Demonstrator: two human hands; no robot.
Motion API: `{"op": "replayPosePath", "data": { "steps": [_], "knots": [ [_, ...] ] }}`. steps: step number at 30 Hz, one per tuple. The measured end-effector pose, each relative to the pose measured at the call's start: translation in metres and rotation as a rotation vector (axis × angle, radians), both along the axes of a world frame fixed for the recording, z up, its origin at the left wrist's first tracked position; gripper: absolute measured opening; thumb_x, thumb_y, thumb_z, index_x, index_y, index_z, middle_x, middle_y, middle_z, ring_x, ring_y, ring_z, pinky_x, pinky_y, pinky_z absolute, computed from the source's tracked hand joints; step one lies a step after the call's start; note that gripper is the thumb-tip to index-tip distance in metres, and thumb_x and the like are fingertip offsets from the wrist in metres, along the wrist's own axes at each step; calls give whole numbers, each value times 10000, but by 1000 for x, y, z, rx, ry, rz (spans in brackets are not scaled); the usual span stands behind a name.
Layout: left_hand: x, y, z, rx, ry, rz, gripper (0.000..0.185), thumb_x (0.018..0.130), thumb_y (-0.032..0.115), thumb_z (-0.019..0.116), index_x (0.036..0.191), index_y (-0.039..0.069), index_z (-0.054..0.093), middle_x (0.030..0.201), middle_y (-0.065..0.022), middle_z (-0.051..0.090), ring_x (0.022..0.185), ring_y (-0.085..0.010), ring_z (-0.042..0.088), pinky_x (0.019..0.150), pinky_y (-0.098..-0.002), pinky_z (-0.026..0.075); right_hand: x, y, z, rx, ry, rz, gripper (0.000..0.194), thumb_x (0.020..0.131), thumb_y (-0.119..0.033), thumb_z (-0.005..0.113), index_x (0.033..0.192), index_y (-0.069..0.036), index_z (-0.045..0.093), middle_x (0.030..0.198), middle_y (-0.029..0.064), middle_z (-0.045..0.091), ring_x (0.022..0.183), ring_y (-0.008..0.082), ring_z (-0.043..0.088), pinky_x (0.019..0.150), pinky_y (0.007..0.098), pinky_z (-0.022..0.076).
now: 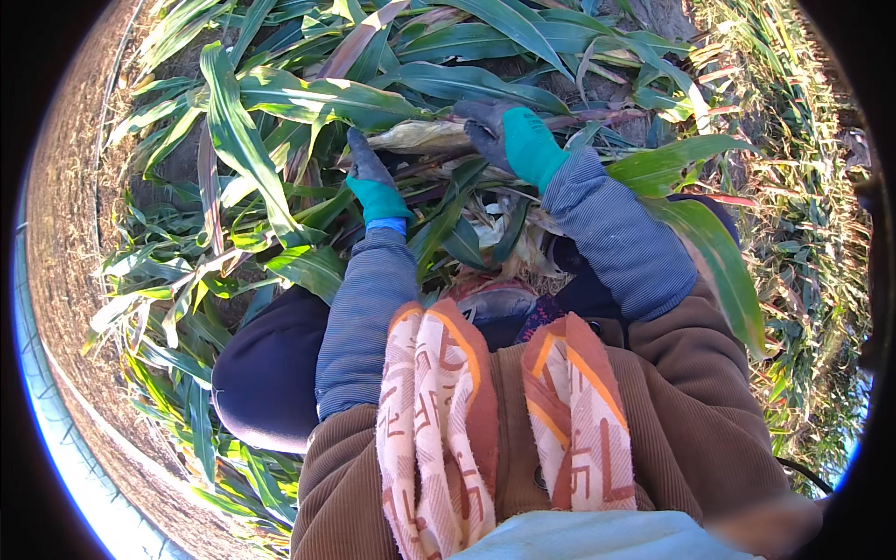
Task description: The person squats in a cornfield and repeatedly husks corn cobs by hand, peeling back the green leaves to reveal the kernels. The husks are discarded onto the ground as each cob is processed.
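Both my hands wear teal gloves with dark grey coated palms and fingers. An ear of corn in a pale dry husk point(423, 137) lies crosswise between them among cut green corn stalks. My right hand point(507, 138) has its thumb and fingers around the right end of the husk. At the husk's left end is my left hand point(371, 175), its fingers pointing away from me; whether they grip it is hidden. Broad corn leaves point(329, 98) lie just beyond both hands. Loose pale husks point(493, 227) show below the right wrist.
My bent knee in dark trousers point(269, 371) is at the left among the leaves. A long corn leaf point(721, 259) arches over my right sleeve. Cut stalks and leaves point(805, 245) cover the ground at right. Dry straw-coloured ground point(70, 245) stretches along the left.
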State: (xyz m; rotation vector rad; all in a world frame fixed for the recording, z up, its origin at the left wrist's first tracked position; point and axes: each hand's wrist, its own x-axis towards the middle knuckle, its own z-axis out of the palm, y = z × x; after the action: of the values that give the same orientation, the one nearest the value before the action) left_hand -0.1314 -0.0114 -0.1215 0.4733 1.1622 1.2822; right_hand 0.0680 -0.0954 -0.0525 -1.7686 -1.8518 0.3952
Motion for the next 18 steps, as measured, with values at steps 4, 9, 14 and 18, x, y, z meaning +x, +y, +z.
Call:
{"op": "replayPosePath", "data": {
  "steps": [4,9,14,18],
  "knots": [
    [2,3,-6,57,-62,-41,494,938,358,639,1223,-44,611,1197,-84,634,1009,-145,590,892,-290,462,-40,21,-11,22,-79,96,359,841,-176,607,1188,-87,619,1105,208,637,983,381,628,842,446,521],
    [4,2,-13,125,-32,-39,468,966,290,605,1294,-41,560,1257,-90,604,1094,-152,578,948,-293,448,-44,26,-7,-77,-49,39,413,841,-218,611,1228,-75,600,1126,210,634,1006,390,616,891,444,506],
    [10,-2,-2,125,-59,-54,451,972,269,594,1299,-40,555,1266,-88,598,1083,-150,582,941,-298,457,-50,32,0,-59,-152,53,434,853,-246,613,1251,-77,584,1121,232,632,974,397,626,863,469,511],
    [13,-2,10,95,30,-107,424,962,293,605,1225,-39,615,1172,-73,648,1005,-143,602,887,-293,470,-44,40,-13,-135,8,36,435,859,-223,647,1259,-65,581,1141,209,647,1035,379,629,891,424,514]
  ]
}}
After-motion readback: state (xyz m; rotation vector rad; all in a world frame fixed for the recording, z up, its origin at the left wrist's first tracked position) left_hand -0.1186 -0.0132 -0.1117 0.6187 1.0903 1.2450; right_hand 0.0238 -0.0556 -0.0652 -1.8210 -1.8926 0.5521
